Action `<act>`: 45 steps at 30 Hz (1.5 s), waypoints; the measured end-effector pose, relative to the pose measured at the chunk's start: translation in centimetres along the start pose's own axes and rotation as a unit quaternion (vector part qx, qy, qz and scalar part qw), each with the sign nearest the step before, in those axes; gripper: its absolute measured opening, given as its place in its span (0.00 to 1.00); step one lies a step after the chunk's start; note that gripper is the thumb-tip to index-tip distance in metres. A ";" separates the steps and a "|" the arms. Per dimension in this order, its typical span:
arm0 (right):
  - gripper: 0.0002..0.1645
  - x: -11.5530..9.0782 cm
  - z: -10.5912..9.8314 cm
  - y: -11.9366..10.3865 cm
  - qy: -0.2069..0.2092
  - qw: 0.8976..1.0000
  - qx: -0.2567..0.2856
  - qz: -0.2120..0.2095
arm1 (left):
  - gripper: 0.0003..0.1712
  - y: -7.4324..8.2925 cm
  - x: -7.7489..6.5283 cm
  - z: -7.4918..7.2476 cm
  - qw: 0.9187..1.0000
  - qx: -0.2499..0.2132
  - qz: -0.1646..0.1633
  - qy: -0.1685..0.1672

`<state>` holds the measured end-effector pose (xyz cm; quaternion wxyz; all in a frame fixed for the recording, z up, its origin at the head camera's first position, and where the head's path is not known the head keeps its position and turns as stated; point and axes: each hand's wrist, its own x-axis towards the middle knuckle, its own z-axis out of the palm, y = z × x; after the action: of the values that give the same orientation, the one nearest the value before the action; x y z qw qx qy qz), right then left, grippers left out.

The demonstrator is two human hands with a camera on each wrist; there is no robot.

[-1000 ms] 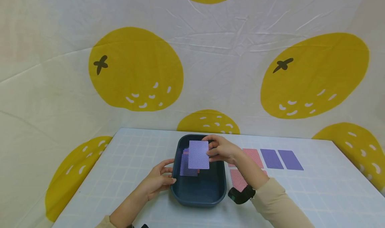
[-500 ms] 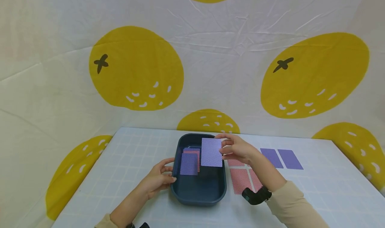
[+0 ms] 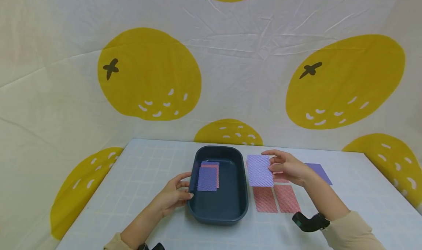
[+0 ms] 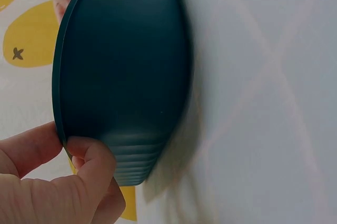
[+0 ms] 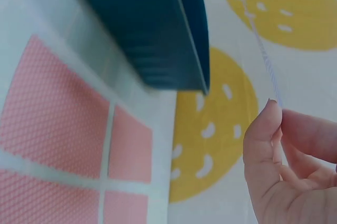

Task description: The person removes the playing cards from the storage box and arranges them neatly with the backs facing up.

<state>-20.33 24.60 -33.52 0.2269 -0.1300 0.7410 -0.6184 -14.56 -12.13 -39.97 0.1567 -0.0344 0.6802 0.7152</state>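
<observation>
My left hand point(image 3: 172, 195) pinches the left rim of a dark blue plastic basin point(image 3: 218, 209); the left wrist view shows thumb and finger on the rim point(image 4: 59, 92). Beyond the basin's right side, my right hand point(image 3: 291, 168) pinches a purple-backed playing card point(image 3: 259, 171) by its right edge. That card hangs over the red cards, its back toward the head camera. In the right wrist view the card point(image 5: 269, 69) shows edge-on between thumb and fingers. Inside the basin lie overlapping cards, a purple one point(image 3: 206, 179) on top and a red one point(image 3: 217, 176) beneath it.
Right of the basin, red-backed cards point(image 3: 287, 198) lie in rows on the pale checked table point(image 3: 141, 162). Another purple card point(image 3: 318, 173) lies farther right, past my right hand. A white cloth with yellow fruit shapes point(image 3: 148, 74) hangs behind.
My right hand has carried the purple card rightward, from above the basin to over the red cards on the table. The left hand and basin have stayed in place.
</observation>
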 end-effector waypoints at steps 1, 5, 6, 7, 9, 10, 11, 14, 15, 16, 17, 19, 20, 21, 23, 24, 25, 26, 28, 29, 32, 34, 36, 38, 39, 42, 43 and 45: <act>0.35 -0.3 -0.3 0.1 0.002 1.000 -0.001 0.002 | 0.40 0.0 0.0 0.0 1.000 0.000 0.000 0.000; 0.31 -1.6 -1.7 0.9 0.016 1.000 0.001 0.015 | 0.40 0.1 0.0 -0.1 1.000 -0.001 0.000 0.001; 0.30 -2.0 -2.1 1.1 0.017 1.000 0.003 0.017 | 0.40 0.0 0.0 -0.1 1.000 -0.002 0.001 0.001; 0.29 -2.2 -2.4 1.4 0.018 1.000 0.005 0.020 | 0.40 0.0 0.0 -0.1 1.000 -0.001 0.000 0.001; 0.28 -2.8 -3.2 1.9 0.016 1.000 0.008 0.025 | 0.40 0.0 0.0 -0.2 1.000 -0.002 0.000 0.001; 0.27 -3.1 -3.5 2.2 0.017 0.999 0.009 0.032 | 0.40 0.0 0.0 -0.2 1.000 -0.003 0.000 -0.001; 0.28 -3.3 -3.8 2.5 0.017 0.999 0.009 0.036 | 0.40 0.0 0.0 -0.2 1.000 -0.003 0.000 -0.002; 0.28 -4.1 -4.8 3.5 0.027 0.998 0.005 0.058 | 0.40 -0.1 0.0 -0.2 1.000 -0.004 0.001 -0.006; 0.27 -4.3 -5.1 3.9 0.034 0.997 0.004 0.065 | 0.40 -0.1 0.1 -0.2 1.000 -0.003 0.000 -0.005; 0.25 -4.5 -5.4 4.2 0.039 0.997 0.004 0.072 | 0.40 -0.1 0.1 -0.2 1.000 -0.003 0.000 -0.005; 0.24 -4.8 -5.7 4.5 0.044 0.996 0.005 0.078 | 0.40 -0.1 0.0 -0.1 1.000 -0.003 0.000 -0.004; 0.22 -5.3 -6.3 5.1 0.054 0.994 0.005 0.093 | 0.40 -0.1 0.0 -0.1 1.000 -0.004 -0.001 -0.003; 0.21 -5.5 -6.6 5.4 0.057 0.993 0.006 0.099 | 0.40 0.0 0.0 -0.1 1.000 -0.004 0.000 -0.003; 0.20 -5.8 -6.9 5.7 0.057 0.993 0.007 0.105 | 0.40 0.0 0.0 0.0 1.000 -0.004 0.000 -0.003; 0.21 -6.2 -7.4 6.2 0.065 0.991 0.002 0.121 | 0.40 0.1 0.0 0.0 1.000 -0.004 0.000 -0.004; 0.22 -6.5 -7.7 6.5 0.069 0.989 -0.003 0.129 | 0.40 0.1 0.0 0.0 1.000 -0.003 0.001 -0.004; 0.22 -6.7 -7.9 6.7 0.076 0.988 -0.009 0.136 | 0.40 0.1 -0.1 0.0 1.000 -0.003 0.001 -0.004; 0.23 -6.9 -8.1 7.0 0.084 0.986 -0.020 0.144 | 0.40 0.1 -0.1 0.0 1.000 -0.002 0.001 -0.004; 0.26 -7.2 -8.4 7.5 0.109 0.980 -0.050 0.162 | 0.40 0.1 -0.1 0.0 1.000 -0.001 0.000 -0.001; 0.29 -7.4 -8.5 7.8 0.119 0.976 -0.065 0.169 | 0.40 0.0 -0.1 0.0 1.000 0.000 0.000 0.000; 0.34 -7.6 -8.6 8.6 0.150 0.965 -0.116 0.182 | 0.40 0.0 -0.1 0.1 1.000 0.000 -0.001 0.002; 0.36 -7.7 -8.6 9.2 0.164 0.959 -0.145 0.182 | 0.40 0.0 0.0 0.0 1.000 0.000 -0.001 0.002; 0.35 -7.8 -8.4 9.6 0.174 0.953 -0.174 0.177 | 0.40 0.0 0.0 0.0 1.000 0.001 -0.001 0.002; 0.34 -7.7 -8.2 10.0 0.186 0.947 -0.200 0.169 | 0.40 -0.1 -0.1 0.0 1.000 0.003 0.000 0.002; 0.34 -7.6 -8.0 10.1 0.191 0.944 -0.213 0.163 | 0.40 -0.1 -0.1 -0.1 1.000 0.004 0.001 0.003; 0.35 -7.4 -7.6 10.5 0.207 0.936 -0.243 0.150 | 0.40 -0.1 -0.1 -0.1 1.000 0.004 0.003 0.000; 0.35 -7.4 -7.5 10.6 0.209 0.934 -0.253 0.143 | 0.40 -0.1 -0.1 -0.1 1.000 0.004 0.004 -0.001; 0.35 -7.3 -7.3 10.7 0.214 0.930 -0.266 0.138 | 0.40 -0.1 -0.1 -0.1 1.000 0.002 0.006 -0.004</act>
<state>-16.75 36.46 -41.69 0.1032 0.0530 0.9201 -0.3742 -14.44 -12.22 -40.08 0.1554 -0.0273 0.6810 0.7151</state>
